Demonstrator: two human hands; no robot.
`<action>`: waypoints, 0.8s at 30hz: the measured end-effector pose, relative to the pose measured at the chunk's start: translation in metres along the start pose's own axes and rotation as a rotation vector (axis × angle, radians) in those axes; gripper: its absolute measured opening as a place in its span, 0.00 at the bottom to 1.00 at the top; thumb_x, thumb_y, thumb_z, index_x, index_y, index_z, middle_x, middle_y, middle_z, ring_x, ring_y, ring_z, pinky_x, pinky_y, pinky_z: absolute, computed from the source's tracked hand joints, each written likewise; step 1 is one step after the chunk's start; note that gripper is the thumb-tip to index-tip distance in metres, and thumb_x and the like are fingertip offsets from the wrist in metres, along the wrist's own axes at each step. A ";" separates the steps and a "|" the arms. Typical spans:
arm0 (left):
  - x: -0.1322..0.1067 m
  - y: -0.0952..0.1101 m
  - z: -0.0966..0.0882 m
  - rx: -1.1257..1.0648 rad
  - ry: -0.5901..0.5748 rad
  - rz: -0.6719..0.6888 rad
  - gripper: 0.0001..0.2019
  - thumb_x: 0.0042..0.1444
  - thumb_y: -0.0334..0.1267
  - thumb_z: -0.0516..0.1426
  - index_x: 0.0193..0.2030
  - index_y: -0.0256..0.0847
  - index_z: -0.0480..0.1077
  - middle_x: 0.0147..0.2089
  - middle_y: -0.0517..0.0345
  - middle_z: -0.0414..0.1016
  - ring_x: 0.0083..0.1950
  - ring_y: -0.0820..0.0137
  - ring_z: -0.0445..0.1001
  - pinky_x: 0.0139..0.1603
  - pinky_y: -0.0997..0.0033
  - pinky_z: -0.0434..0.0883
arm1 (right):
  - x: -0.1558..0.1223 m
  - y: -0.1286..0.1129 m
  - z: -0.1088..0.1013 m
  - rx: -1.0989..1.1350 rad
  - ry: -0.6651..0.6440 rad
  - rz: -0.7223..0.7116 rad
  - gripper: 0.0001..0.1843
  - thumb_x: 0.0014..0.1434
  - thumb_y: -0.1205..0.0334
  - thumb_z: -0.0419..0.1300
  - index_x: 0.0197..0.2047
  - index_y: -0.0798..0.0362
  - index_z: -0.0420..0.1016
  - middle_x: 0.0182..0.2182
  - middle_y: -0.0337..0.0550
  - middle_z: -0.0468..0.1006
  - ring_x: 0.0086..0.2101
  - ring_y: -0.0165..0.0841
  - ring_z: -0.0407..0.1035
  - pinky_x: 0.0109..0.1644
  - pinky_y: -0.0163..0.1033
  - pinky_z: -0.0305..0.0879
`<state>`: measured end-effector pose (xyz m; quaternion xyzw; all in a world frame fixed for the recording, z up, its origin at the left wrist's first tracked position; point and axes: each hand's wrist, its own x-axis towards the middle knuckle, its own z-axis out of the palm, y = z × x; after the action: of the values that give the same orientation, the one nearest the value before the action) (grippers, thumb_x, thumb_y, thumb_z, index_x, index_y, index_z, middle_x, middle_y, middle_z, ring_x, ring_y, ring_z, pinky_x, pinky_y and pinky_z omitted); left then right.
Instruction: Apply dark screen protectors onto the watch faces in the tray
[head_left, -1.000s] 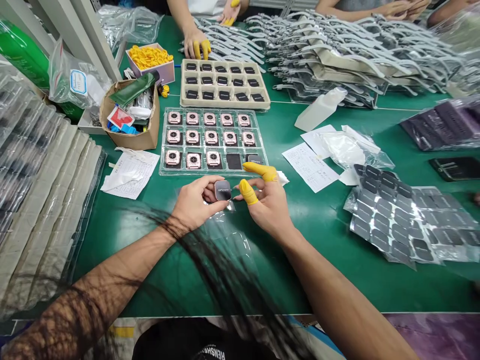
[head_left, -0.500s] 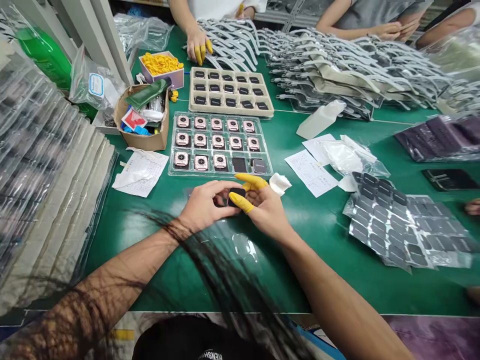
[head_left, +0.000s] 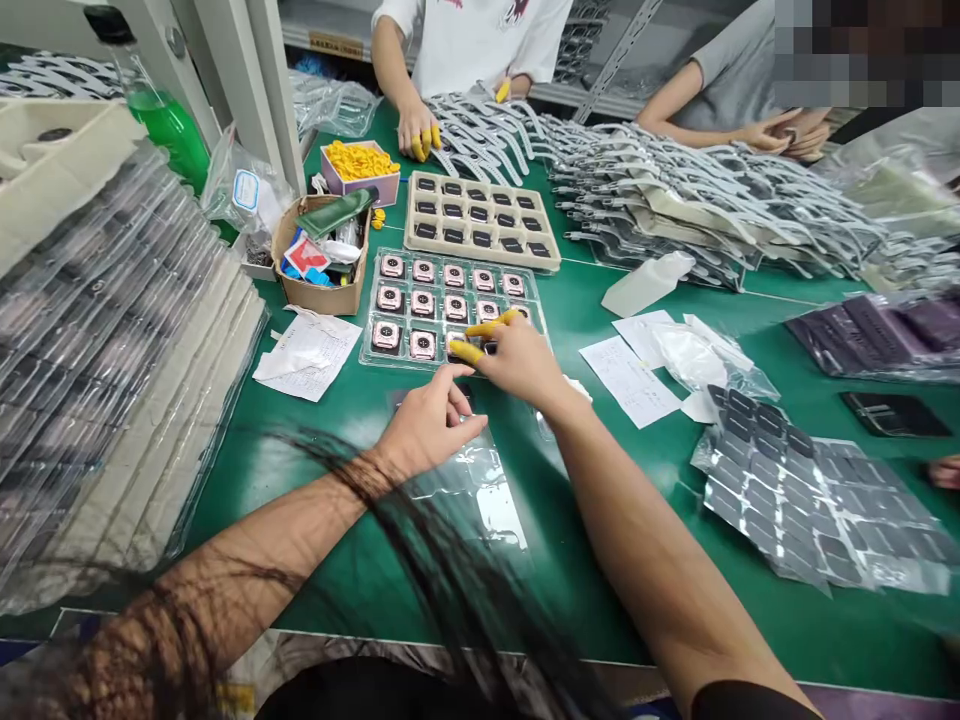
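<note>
My right hand (head_left: 517, 360), with yellow finger cots on thumb and index finger, reaches into the front row of a clear tray (head_left: 366, 350). Its thumb and index finger close around a pink watch case (head_left: 456, 345); the hand partly hides that case and the cells to its right. Rows of similar cases sit back side up in the tray. Just in front of the tray, my left hand (head_left: 424, 425) hovers, its thumb and index finger apart. Beneath it lies a clear plastic film (head_left: 499, 490) with a dark patch, mostly hidden by the fingers.
Behind the clear tray stands a beige tray (head_left: 480, 245) of dark pieces. A cardboard box (head_left: 322, 295) and stacked trays (head_left: 150, 420) stand left. Dark film sheets (head_left: 780, 490) and paper slips (head_left: 630, 380) lie right. A co-worker's hand (head_left: 418, 128) touches grey straps (head_left: 487, 140).
My hands have parted from the dark-faced watch case they held together. The right hand has moved forward over the tray, and the left has opened near the film. The view has tilted up.
</note>
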<state>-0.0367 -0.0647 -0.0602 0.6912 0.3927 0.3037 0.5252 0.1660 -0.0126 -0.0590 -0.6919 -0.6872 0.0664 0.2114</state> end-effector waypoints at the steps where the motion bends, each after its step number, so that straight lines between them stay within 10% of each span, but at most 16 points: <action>1: 0.000 0.001 0.000 0.006 0.002 -0.004 0.26 0.59 0.37 0.65 0.63 0.41 0.67 0.37 0.60 0.79 0.34 0.68 0.79 0.39 0.66 0.73 | 0.001 -0.006 0.004 -0.010 -0.018 0.010 0.20 0.64 0.42 0.69 0.47 0.49 0.89 0.48 0.59 0.80 0.46 0.51 0.78 0.52 0.56 0.76; 9: 0.002 0.003 0.002 -0.046 0.081 -0.058 0.27 0.59 0.34 0.67 0.62 0.43 0.65 0.41 0.61 0.79 0.33 0.71 0.79 0.39 0.69 0.74 | -0.004 -0.023 -0.016 0.474 -0.118 0.162 0.19 0.54 0.47 0.77 0.42 0.51 0.85 0.29 0.44 0.83 0.34 0.43 0.79 0.50 0.54 0.77; 14: 0.004 0.006 -0.003 -0.172 0.158 -0.110 0.44 0.50 0.42 0.77 0.68 0.41 0.60 0.46 0.61 0.77 0.30 0.77 0.77 0.38 0.72 0.73 | -0.060 -0.027 -0.029 1.094 -0.024 0.308 0.23 0.46 0.46 0.82 0.40 0.49 0.87 0.40 0.45 0.90 0.42 0.42 0.83 0.53 0.52 0.81; 24: 0.005 0.001 -0.008 -0.063 -0.004 0.041 0.31 0.43 0.37 0.79 0.57 0.38 0.82 0.37 0.62 0.75 0.34 0.73 0.76 0.44 0.69 0.78 | -0.096 -0.024 -0.012 1.008 0.003 0.239 0.15 0.51 0.47 0.79 0.33 0.45 0.85 0.42 0.42 0.82 0.41 0.38 0.79 0.52 0.48 0.81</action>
<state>-0.0407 -0.0566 -0.0572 0.6828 0.3679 0.3251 0.5410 0.1439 -0.1100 -0.0575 -0.5777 -0.4857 0.4119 0.5106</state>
